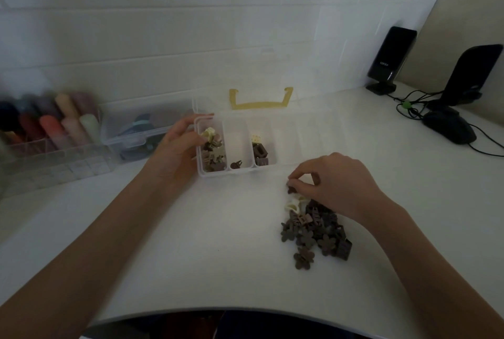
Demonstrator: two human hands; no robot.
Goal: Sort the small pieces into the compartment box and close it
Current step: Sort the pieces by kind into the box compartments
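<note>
A clear compartment box (286, 168) lies open on the white table, its lid up against the wall with a yellow handle (260, 101). The leftmost compartment holds several brown and cream hair clips (214, 152); the second holds one dark clip (236, 165); the third holds a few dark ones (260, 152). My left hand (180, 145) rests at the box's left end, fingers over the first compartment beside a cream clip (207, 132). My right hand (338, 183) pinches a small brown clip (291, 188) at the top of a loose pile of brown clips (316, 232).
Left of the box stand clear storage bins (136, 131) and a container of coloured rolls (51, 123). At the back right are two black speakers (390, 57), a black mouse (450, 126) and cables. The table's front edge curves below my arms.
</note>
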